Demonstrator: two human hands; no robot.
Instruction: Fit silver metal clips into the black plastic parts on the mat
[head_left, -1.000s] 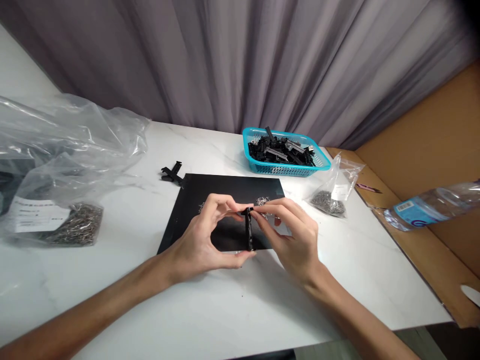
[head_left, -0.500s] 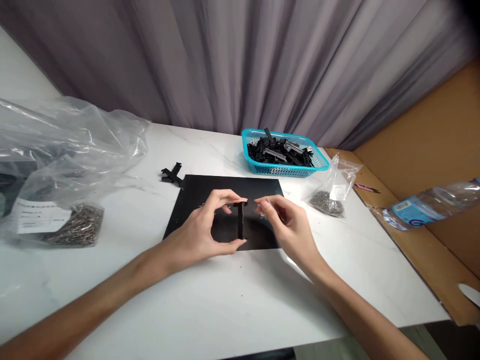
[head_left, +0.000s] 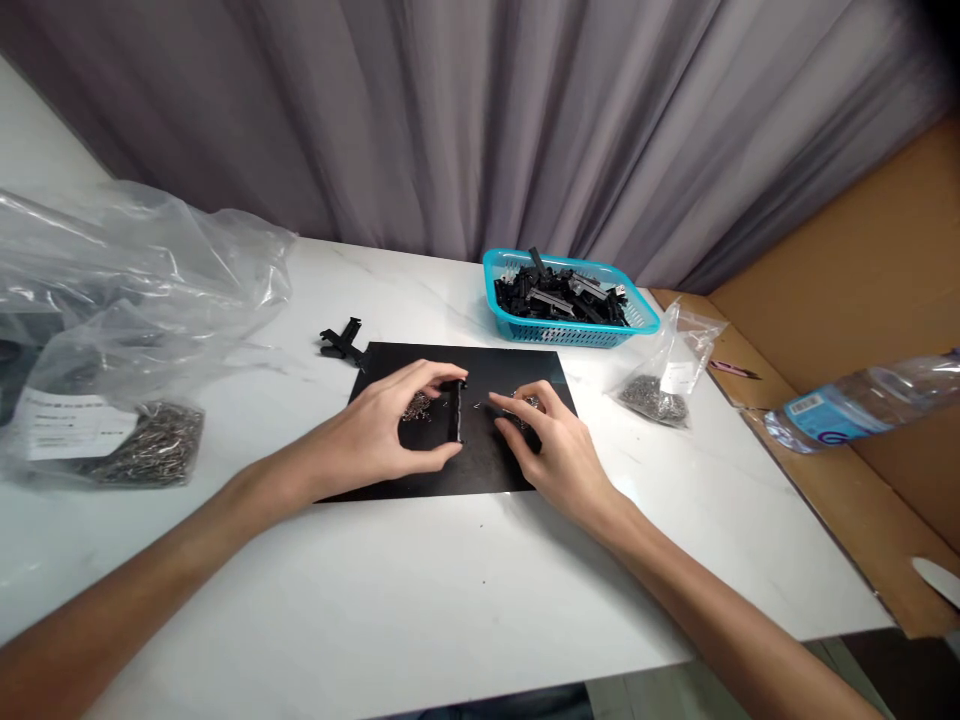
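My left hand (head_left: 390, 435) pinches a slim black plastic clip (head_left: 454, 411) upright between thumb and fingers, over a black mat (head_left: 390, 375) on the white table (head_left: 420, 590). My right hand (head_left: 551, 450) rests on the mat just right of the clip, fingers curled and pinched by a small heap of tiny metal parts (head_left: 525, 403). A thin metal piece seems to stick out from its fingertips toward the clip. Another small heap of metal parts (head_left: 415, 405) lies by my left fingers.
A turquoise basket (head_left: 574, 335) of black clips stands behind the mat. Loose black clips (head_left: 343, 341) lie at the mat's far left corner. Big clear bags (head_left: 112, 300) holding metal parts (head_left: 154, 445) fill the left. A small bag of parts (head_left: 660, 390), a water bottle (head_left: 862, 400) and cardboard (head_left: 862, 300) are right.
Both hands have come down and moved away from me, onto the mat. My right hand has let go of the clip's top and gone to the metal parts; my left hand keeps the clip.
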